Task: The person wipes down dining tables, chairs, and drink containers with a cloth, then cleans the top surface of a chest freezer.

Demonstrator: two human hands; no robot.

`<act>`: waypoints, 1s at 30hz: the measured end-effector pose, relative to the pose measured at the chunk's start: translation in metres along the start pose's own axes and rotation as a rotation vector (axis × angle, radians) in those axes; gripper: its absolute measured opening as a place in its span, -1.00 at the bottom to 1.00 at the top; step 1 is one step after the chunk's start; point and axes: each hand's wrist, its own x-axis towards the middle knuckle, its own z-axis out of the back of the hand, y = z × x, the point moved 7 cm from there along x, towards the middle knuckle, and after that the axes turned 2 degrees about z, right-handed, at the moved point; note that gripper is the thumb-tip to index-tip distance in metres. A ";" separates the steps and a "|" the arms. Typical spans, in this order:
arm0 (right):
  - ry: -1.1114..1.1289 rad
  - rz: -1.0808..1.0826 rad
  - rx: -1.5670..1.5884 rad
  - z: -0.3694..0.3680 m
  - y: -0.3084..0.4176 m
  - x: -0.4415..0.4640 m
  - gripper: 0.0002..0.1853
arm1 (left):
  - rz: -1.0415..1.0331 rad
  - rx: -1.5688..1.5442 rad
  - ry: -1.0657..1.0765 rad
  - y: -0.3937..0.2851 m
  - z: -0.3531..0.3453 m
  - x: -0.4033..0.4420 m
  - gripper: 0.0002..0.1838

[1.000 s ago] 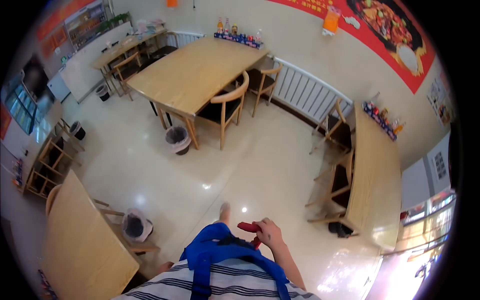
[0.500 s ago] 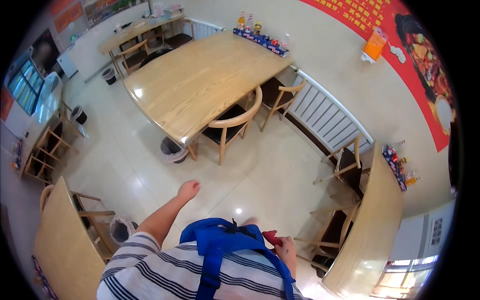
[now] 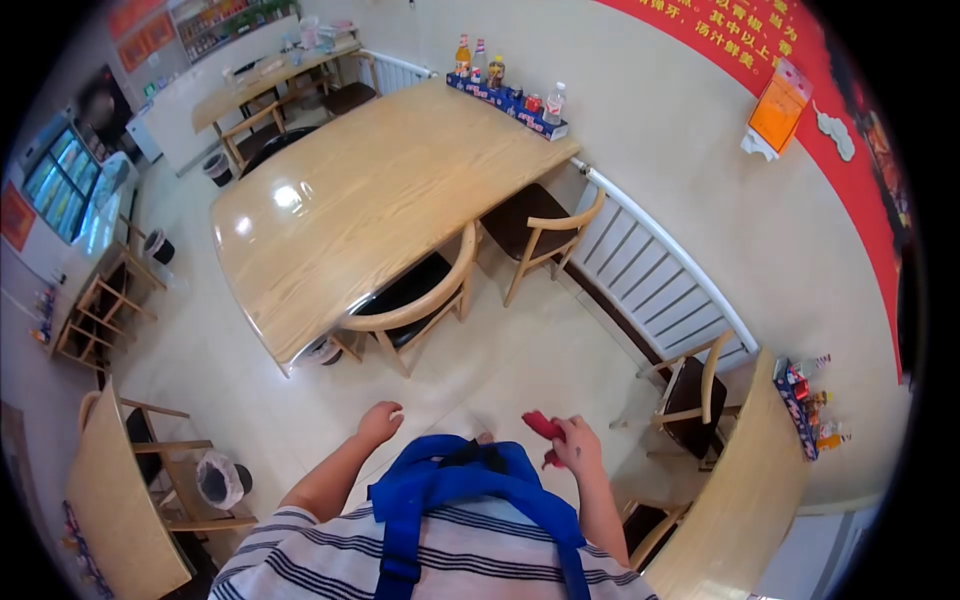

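Note:
My right hand (image 3: 577, 445) is closed around a red cloth (image 3: 542, 424), which sticks out past the fingers on both sides. My left hand (image 3: 380, 422) hangs in the air in front of my body, its fingers curled loosely together, and no object shows in it. A blue apron or strap garment (image 3: 470, 480) lies over my striped shirt (image 3: 470, 555). Ahead of both hands stands a large wooden table (image 3: 370, 190), and neither hand touches it.
Wooden chairs (image 3: 420, 300) stand at the large table. A right-hand table (image 3: 725, 500) holds a blue drinks box (image 3: 795, 405). Another table (image 3: 120, 500) is at left, near a lined bin (image 3: 222, 480). A white radiator (image 3: 660, 265) runs along the wall; drinks (image 3: 505, 95) stand on the big table.
The large table has come closer in view. My right hand has moved forward and up from beside the apron with the red cloth; my left hand has dropped slightly lower in view.

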 end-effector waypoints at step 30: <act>0.369 0.420 0.022 0.052 0.017 0.362 -0.68 | 0.496 0.124 0.054 -0.056 -0.015 0.211 -0.78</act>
